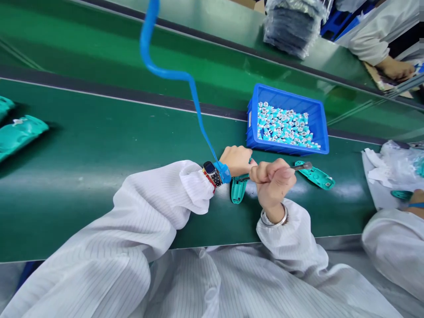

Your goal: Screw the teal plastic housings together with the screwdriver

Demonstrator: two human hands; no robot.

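My right hand [274, 182] is closed around a slim, dark rod-like tool [302, 166], with one blunt end sticking out past the fingers on the right. The tool's other end points toward my left hand [236, 161], over a teal plastic shell [238, 191]. My left hand is closed at the upper part of that shell, and its fingertips are mostly hidden. A blue wrist strap [223, 172] with a coiled cord circles the left wrist. To the right of my right hand, another teal shell [316, 175] lies on the green work surface [109, 145].
A blue bin [288, 148] full of small white-and-teal parts stands behind my hands. More teal shells [23, 132] lie at far left. At right are clear plastic bags [400, 163] and a co-worker's sleeve [397, 251]. Another person's hand [395, 68] is across the line.
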